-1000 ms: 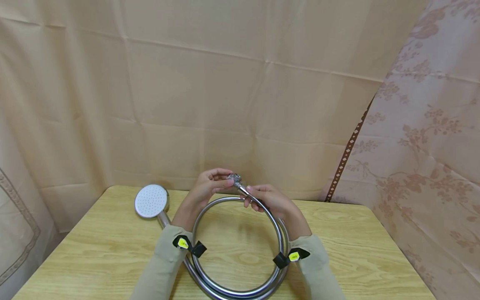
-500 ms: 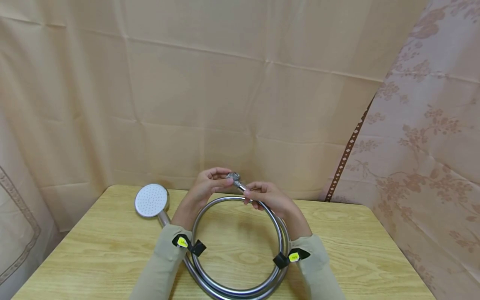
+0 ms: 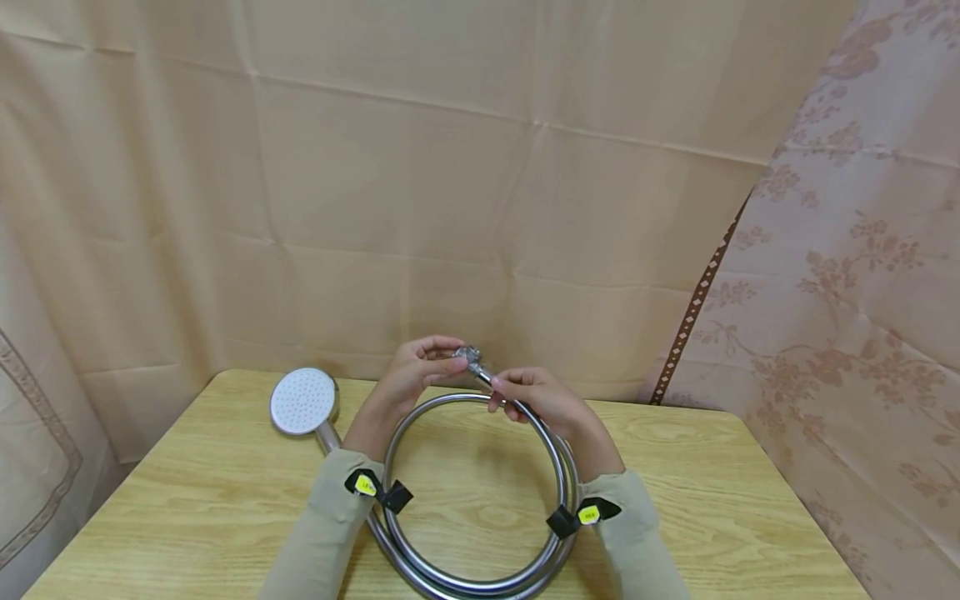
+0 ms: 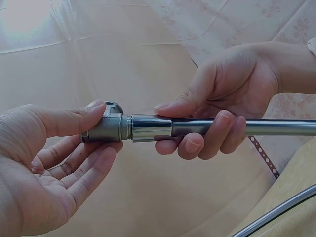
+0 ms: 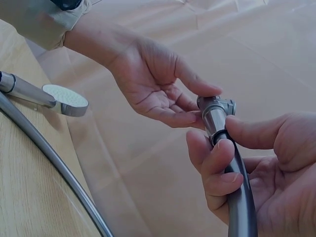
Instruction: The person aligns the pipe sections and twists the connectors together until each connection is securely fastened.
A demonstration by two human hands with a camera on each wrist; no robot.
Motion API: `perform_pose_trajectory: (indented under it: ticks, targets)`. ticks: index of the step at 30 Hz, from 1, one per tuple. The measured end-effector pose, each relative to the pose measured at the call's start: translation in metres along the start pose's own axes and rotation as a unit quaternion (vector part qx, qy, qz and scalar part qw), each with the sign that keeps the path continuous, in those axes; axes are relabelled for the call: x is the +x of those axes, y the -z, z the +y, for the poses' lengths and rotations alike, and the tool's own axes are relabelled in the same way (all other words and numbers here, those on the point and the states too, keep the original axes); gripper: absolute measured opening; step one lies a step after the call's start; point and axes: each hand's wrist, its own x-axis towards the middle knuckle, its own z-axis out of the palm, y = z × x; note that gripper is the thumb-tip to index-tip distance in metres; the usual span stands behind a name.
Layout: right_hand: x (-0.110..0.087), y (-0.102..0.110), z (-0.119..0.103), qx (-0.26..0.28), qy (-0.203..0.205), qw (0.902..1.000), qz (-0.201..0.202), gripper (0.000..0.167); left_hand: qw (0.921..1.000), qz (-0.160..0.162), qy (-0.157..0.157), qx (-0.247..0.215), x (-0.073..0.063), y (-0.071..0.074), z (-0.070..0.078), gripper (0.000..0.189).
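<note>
Hose, shiny, bendy, looped; left hand pinches lumpy silver joint; right hand pinches smooth hose end; round dotted shower head; stripy wood table.

Shower head is laid on the bench at left, left of the looped hose. Loop is set toward the front, between both forearms. Hose end is held up near the back edge by the right hand; fitting is held left of it in the left hand, nut placed between. Cloth is hung behind, second cloth at right.
</note>
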Motion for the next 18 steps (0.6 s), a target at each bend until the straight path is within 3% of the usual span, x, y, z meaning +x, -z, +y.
perform_pose_trajectory:
  ticks: [18]
  targets:
    - [-0.0001, 0.0003, 0.0001, 0.013, -0.006, 0.9996, -0.022, 0.037, 1.0000, -0.004, -0.002, 0.006, 0.0009, 0.0005, -0.0017, 0.023]
